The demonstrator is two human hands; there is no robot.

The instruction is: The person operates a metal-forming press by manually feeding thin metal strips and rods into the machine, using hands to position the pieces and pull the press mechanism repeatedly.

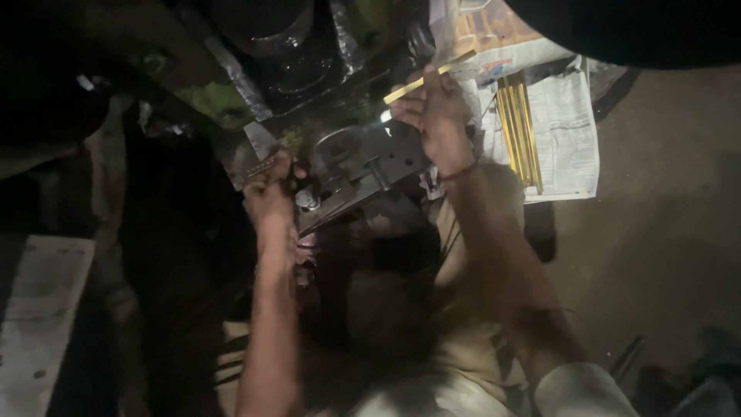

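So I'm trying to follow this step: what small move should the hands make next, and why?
Probably bring the yellow strip down to the metal press. The right hand pinches the strip just above it, while the left hand grips the press's near left end. More strips lie on the newspaper.

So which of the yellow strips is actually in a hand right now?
The single yellow strip in the right hand, raised over the metal machine; the other strips lie bundled on the newspaper.
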